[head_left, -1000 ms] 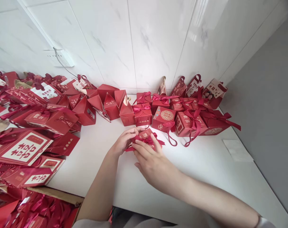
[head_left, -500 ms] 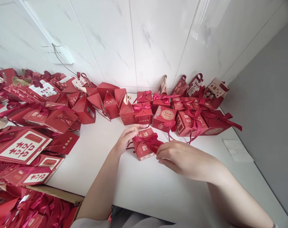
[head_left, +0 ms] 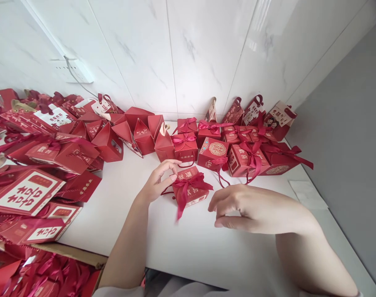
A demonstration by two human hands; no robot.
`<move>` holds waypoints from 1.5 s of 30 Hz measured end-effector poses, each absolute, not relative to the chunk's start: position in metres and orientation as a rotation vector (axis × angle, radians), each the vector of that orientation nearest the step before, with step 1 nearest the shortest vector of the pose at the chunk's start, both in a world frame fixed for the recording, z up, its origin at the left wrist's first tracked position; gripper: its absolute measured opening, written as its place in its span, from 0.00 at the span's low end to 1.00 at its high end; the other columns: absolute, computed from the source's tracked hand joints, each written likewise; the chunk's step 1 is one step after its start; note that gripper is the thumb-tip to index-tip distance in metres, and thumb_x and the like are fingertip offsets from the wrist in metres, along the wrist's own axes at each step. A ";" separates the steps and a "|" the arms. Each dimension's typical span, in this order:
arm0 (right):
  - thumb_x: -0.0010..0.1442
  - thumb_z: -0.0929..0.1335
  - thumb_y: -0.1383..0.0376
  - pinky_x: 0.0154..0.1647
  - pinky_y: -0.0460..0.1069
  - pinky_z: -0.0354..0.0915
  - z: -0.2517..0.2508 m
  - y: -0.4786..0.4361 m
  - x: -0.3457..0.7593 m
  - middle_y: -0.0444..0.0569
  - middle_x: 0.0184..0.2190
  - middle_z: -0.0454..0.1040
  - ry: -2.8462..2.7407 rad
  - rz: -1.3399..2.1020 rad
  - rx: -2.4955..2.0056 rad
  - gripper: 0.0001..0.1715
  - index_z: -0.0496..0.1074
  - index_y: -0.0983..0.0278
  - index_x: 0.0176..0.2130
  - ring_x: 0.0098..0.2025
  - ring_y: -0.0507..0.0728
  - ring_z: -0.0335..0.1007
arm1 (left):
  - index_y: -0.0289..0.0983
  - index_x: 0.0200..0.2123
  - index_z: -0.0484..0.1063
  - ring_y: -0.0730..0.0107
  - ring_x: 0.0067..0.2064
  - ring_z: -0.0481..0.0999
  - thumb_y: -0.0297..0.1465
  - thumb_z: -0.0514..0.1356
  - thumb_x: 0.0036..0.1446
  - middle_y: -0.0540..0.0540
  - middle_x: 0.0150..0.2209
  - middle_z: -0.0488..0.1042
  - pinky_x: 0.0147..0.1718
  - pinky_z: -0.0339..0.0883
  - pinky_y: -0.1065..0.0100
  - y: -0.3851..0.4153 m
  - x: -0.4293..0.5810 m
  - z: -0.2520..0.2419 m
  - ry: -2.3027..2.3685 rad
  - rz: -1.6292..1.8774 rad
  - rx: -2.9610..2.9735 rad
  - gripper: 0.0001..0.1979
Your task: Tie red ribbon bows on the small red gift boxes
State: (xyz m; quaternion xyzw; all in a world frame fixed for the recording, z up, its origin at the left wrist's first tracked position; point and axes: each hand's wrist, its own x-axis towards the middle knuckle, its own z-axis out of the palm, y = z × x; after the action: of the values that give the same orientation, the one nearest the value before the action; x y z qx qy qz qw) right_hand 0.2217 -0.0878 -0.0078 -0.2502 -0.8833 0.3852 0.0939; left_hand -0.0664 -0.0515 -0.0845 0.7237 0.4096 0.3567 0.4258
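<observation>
One ribboned box, hemmed in from behind and from the left

Lying on the white table between both hands, bow uppermost, one ribbon tail blurred at its tip and hanging over the near side.

Left hand at the far left corner, thumb tip close against the edge, index finger stretched past the back; hard to tell from here whether gripping or merely resting. Right hand just to the right, fingers half curled, thumb apart from them, a strip of table between fingertips and box.

Directly behind, a crowded row: a small bow-tied box, a medallion box with its cord trailing toward the right hand, a wide box with a white panel, a dark red box near the table's far right corner. Against the tiled wall, leaning bags with looped handles. Farther left, peaked cartons. Along the left side, a heaped stack of boxes, well apart from the left hand; nearer, a cardboard carton packed with red ribbon. Beyond the right forearm, a flat white sheet.
</observation>
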 end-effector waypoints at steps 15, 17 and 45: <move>0.67 0.65 0.61 0.52 0.56 0.65 -0.054 -0.050 0.199 0.50 0.49 0.71 -2.341 0.893 -1.180 0.08 0.67 0.59 0.46 0.53 0.61 0.68 | 0.40 0.34 0.70 0.59 0.64 0.64 0.27 0.57 0.61 0.45 0.61 0.65 0.63 0.59 0.55 -0.062 -0.063 -0.070 1.128 0.758 2.056 0.03; 0.66 0.65 0.63 0.50 0.55 0.65 -0.054 -0.049 0.199 0.50 0.46 0.71 -2.371 0.931 -1.120 0.04 0.67 0.60 0.42 0.50 0.60 0.68 | 0.39 0.32 0.69 0.59 0.63 0.65 0.27 0.57 0.62 0.44 0.59 0.67 0.62 0.58 0.55 -0.062 -0.062 -0.072 1.113 0.856 2.045 0.05; 0.63 0.65 0.66 0.30 0.46 0.59 -0.046 -0.053 0.193 0.40 0.30 0.68 -2.182 1.176 -1.043 0.02 0.64 0.60 0.38 0.28 0.51 0.62 | 0.40 0.38 0.64 0.69 0.39 0.71 0.30 0.61 0.60 0.48 0.37 0.73 0.42 0.63 0.64 -0.068 -0.062 -0.071 1.138 0.824 1.837 0.06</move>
State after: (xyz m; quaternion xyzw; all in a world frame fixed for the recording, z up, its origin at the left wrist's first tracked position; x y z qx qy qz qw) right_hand 0.1929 -0.0534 -0.0458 -0.3780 -0.7907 0.4262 0.2242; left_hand -0.0616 -0.0676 -0.0706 0.7271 0.4504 0.3261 0.4026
